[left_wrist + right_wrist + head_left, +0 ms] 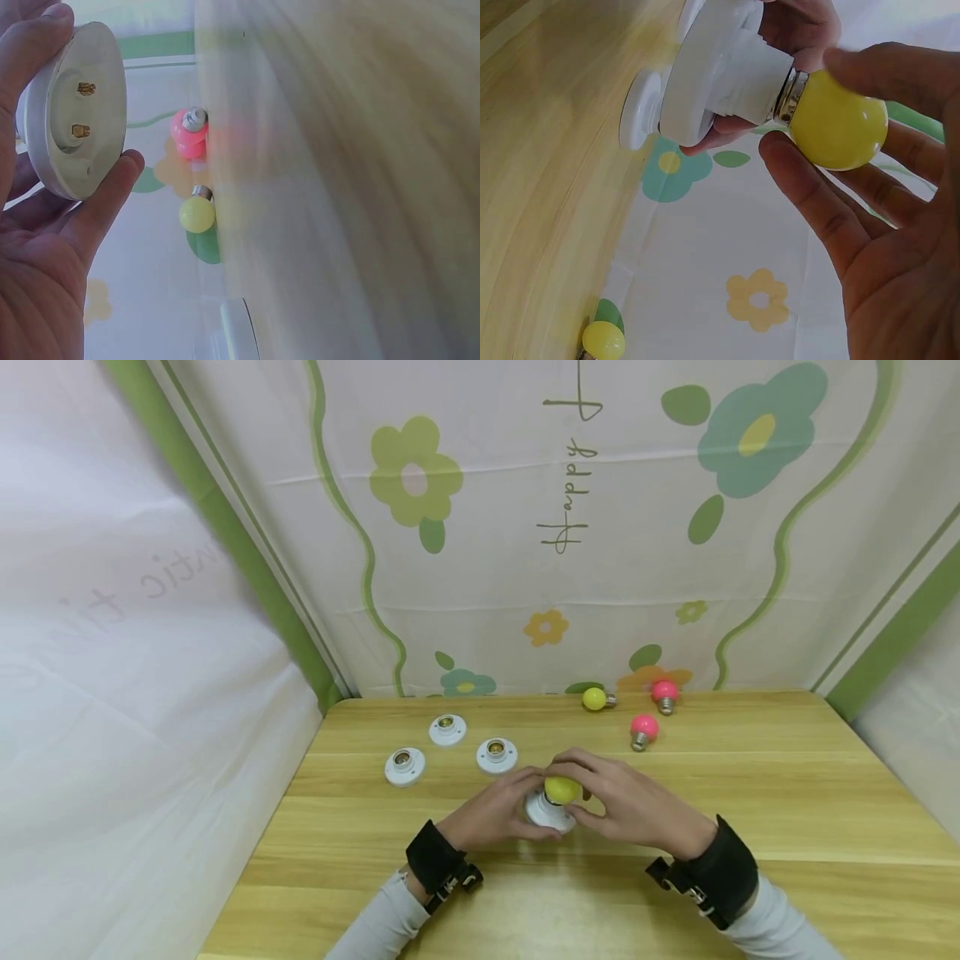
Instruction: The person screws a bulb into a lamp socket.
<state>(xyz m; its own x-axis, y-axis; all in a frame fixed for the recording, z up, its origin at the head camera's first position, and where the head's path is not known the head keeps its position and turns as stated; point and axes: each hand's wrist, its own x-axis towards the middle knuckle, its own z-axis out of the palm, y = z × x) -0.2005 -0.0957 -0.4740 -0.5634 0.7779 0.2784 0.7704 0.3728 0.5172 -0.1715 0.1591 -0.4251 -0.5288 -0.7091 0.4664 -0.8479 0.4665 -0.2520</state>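
One yellow bulb, likely light and fragile, sits in the white socket the left hand grips, while the right hand holds the bulb's round end, probably the safest grip.

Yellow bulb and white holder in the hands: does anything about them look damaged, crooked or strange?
Nothing looks damaged or crooked. In the right wrist view, bare metal shows between the yellow bulb and white holder, so the bulb may not be fully screwed in; with the right hand around it, that seems normal.
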